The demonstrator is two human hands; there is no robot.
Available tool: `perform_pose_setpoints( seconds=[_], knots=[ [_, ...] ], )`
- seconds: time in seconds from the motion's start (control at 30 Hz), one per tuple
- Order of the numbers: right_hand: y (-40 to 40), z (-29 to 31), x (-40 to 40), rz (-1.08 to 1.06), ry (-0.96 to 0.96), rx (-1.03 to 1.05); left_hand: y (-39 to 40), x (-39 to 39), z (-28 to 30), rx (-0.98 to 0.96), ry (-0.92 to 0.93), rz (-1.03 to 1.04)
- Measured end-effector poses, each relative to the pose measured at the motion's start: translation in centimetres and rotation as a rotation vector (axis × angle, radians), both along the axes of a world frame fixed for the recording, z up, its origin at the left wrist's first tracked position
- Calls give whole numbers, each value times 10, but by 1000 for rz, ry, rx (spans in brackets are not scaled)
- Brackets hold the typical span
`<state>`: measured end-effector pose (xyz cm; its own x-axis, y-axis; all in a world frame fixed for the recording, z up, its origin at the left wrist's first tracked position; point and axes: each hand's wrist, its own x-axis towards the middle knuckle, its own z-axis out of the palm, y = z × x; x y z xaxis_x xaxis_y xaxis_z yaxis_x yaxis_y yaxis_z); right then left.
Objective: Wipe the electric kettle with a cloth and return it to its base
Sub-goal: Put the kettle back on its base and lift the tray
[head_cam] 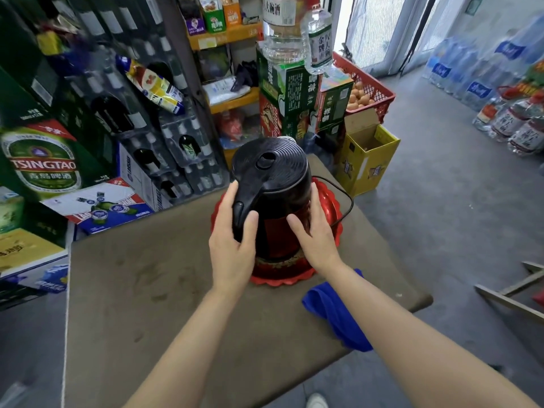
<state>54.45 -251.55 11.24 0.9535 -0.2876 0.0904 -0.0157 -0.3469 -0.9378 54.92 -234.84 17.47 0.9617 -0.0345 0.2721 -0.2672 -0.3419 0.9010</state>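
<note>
The electric kettle (pixel 272 184), black lid and handle with a dark red body, stands upright over a red scalloped tray (pixel 329 210) on the brown table. My left hand (pixel 232 245) is wrapped around the kettle's black handle. My right hand (pixel 316 234) lies flat against the kettle's right side, fingers spread. A blue cloth (pixel 335 313) rests on the table near its right edge, partly under my right forearm, and neither hand holds it. A black power cord (pixel 346 195) loops behind the tray. The kettle's base is hidden beneath it.
The brown table (pixel 147 290) has edges close on the left and right. Beer crates and boxes (pixel 44 166) are stacked to the left. A yellow open carton (pixel 368 160), green boxes and a red egg basket (pixel 368 89) stand behind. Bottled water packs (pixel 477 69) line the far right.
</note>
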Motion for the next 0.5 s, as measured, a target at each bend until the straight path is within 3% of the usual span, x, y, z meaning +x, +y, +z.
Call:
perform_pose_setpoints(
  seconds=[0.5],
  knots=[
    [2,-15,4,-51,42,-11,-1,-3,-9,51,21,-57]
  ],
)
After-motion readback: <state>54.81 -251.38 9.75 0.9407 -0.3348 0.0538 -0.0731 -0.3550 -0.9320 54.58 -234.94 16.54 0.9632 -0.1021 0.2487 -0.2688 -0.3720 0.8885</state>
